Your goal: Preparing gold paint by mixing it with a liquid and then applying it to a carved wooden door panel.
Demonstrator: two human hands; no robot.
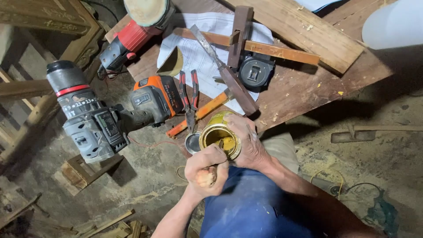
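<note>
At desk (308, 88) edge, largest first: two cordless drills, grey (90, 119) and orange (154, 99). One open tin can (219, 137), yellowish glue inside, lid (192, 143) beside. Right hand (249, 141) fingers wrapped round can. Left hand (205, 169) fisted tight on stick (206, 177) dipping into can.

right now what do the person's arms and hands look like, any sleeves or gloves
Both arms are bare to the frame's edge: no sleeves show, and no gloves, watch or rings that I can make out. The left hand and right hand look dusty and smudged with a pale, yellowish residue, and the forearms look lean. Below them are blue trousers.
</note>
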